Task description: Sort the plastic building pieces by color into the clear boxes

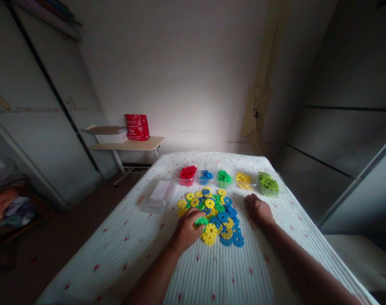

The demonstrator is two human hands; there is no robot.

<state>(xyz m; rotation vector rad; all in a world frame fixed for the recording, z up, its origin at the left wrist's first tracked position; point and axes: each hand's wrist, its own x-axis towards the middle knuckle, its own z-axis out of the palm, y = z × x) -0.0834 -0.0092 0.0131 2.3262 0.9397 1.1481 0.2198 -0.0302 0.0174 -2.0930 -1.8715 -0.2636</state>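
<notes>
A pile of flat plastic snowflake discs (216, 214) in yellow, blue and green lies on the white bedspread (212, 271). My left hand (187, 228) rests at the pile's left edge, fingers curled, pinching a green disc (201, 221). My right hand (258, 209) lies on the cloth just right of the pile, fingers curled under, and I cannot see anything in it. Behind the pile stands a row of clear tubs: red discs (188, 173), blue discs (206, 176), green discs (223, 177), yellow discs (243, 180) and light-green pieces (268, 182).
An empty-looking clear tub with a white lid (159, 192) sits left of the pile. Beyond the bed, a small wooden table (129, 145) carries a red bag (137, 126) and a box. A wardrobe stands on the right, clutter at far left.
</notes>
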